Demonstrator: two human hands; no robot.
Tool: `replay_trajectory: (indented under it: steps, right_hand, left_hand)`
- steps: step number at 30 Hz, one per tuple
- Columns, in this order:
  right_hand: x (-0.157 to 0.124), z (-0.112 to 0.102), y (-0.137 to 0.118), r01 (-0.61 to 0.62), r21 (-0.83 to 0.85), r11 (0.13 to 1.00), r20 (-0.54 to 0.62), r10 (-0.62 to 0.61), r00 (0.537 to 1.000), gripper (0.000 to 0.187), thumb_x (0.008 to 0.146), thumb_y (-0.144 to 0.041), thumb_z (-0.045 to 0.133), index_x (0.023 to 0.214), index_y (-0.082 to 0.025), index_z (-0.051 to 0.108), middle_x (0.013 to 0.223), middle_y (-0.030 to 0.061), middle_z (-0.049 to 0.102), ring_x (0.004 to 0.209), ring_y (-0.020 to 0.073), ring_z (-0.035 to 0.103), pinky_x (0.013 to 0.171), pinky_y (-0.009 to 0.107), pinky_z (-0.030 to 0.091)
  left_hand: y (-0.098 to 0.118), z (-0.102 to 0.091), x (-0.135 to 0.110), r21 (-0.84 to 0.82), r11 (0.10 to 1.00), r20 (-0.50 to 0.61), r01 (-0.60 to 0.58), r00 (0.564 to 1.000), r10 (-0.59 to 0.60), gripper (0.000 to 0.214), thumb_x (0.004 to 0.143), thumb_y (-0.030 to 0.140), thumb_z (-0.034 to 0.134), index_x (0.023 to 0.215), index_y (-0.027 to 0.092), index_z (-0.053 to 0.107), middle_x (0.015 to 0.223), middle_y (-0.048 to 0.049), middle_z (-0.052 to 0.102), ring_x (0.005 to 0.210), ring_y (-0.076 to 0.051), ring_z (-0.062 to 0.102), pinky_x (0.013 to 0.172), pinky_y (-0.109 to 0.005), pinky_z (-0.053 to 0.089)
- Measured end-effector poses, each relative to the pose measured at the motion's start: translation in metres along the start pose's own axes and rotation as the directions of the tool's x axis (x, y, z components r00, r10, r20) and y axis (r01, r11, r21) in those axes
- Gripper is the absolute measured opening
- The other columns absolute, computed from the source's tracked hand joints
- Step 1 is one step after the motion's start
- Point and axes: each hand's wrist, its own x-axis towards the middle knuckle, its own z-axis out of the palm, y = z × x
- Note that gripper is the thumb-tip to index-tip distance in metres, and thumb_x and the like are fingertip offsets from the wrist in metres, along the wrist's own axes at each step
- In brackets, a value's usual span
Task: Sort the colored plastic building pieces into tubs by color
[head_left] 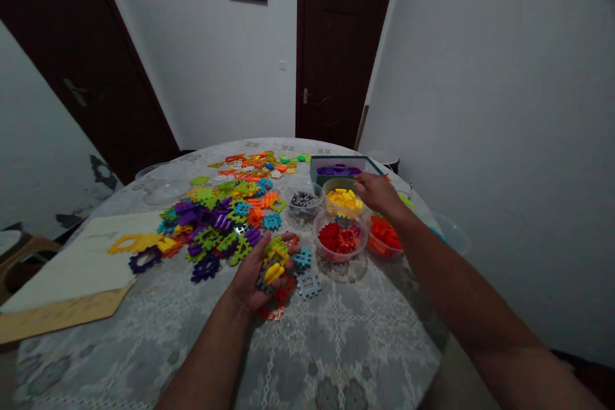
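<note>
My left hand [250,277] is turned palm up with its fingers partly curled, holding several interlocking plastic building pieces [275,262] in yellow, green and grey. Around it on the tablecloth lie a blue notched piece [302,257], a grey square piece [308,284] and some orange pieces. My right hand [378,193] reaches over the far right rim of a clear bowl of yellow pieces [344,200], close to a box [314,170] with purple pieces inside. Its fingers are pressed together; whatever they may pinch is too small or hidden to make out.
A mixed heap of colourful pieces [216,221] spreads to the left. Clear bowls hold grey pieces [303,200], red pieces [339,238] and orange-red pieces [384,232]. Cardboard and a pale sheet [86,259] lie at the left edge. More pieces [259,165] lie at the back.
</note>
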Motion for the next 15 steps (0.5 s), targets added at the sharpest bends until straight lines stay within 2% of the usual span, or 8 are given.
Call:
replay_trajectory:
  steps: [3,6,10,12,15]
  right_hand:
    - [-0.024,-0.014,-0.022,0.122,0.223,0.967,-0.171,-0.085,0.982,0.032,0.103,-0.024,0.048,0.120,-0.019,0.075,0.123,0.0088,0.077,0.114,0.0213,0.070,0.104,0.030,0.049]
    - [-0.057,-0.016,-0.056,0.274,0.434,0.858,-0.267,-0.168,0.949,0.026,0.102,-0.025,0.052,0.111,-0.021,0.077,0.114,0.0065,0.079,0.106,0.0220,0.072,0.098,0.034,0.053]
    - [-0.096,0.007,-0.103,0.428,0.562,0.707,-0.247,-0.351,0.903,0.022,0.101,-0.023,0.055,0.113,-0.022,0.074,0.110,0.0070,0.078,0.103,0.0222,0.072,0.094,0.037,0.056]
    - [-0.109,0.023,-0.120,0.463,0.564,0.683,-0.223,-0.414,0.883,0.024,0.102,-0.021,0.055,0.120,-0.021,0.071,0.117,0.0096,0.076,0.107,0.0231,0.071,0.097,0.040,0.056]
    - [-0.119,0.039,-0.131,0.496,0.538,0.682,-0.169,-0.489,0.856,0.031,0.102,-0.020,0.056,0.131,-0.020,0.066,0.126,0.0127,0.071,0.116,0.0245,0.067,0.102,0.042,0.054]
  left_hand:
    - [-0.001,-0.001,0.000,-0.004,1.000,0.015,0.005,1.000,-0.005,0.045,0.104,0.046,0.052,0.137,0.014,0.055,0.106,-0.0169,0.073,0.067,-0.020,0.071,0.039,-0.022,0.049]
    - [-0.002,-0.001,0.000,-0.013,1.000,0.054,0.029,0.998,-0.028,0.048,0.104,0.052,0.051,0.136,0.015,0.057,0.108,-0.0177,0.074,0.067,-0.020,0.071,0.039,-0.022,0.049]
    - [-0.004,-0.001,-0.001,-0.028,0.998,0.096,0.050,0.994,-0.047,0.051,0.102,0.058,0.052,0.132,0.018,0.060,0.102,-0.0152,0.074,0.066,-0.020,0.072,0.039,-0.020,0.047]
    - [-0.005,-0.002,-0.001,-0.014,0.998,0.106,0.065,0.992,-0.063,0.051,0.101,0.061,0.053,0.124,0.017,0.064,0.092,-0.0129,0.075,0.063,-0.020,0.072,0.038,-0.020,0.046]
    - [-0.009,-0.004,0.000,0.029,0.994,0.094,0.102,0.990,-0.104,0.053,0.101,0.063,0.052,0.106,0.013,0.068,0.076,-0.0102,0.072,0.056,-0.019,0.070,0.038,-0.020,0.047]
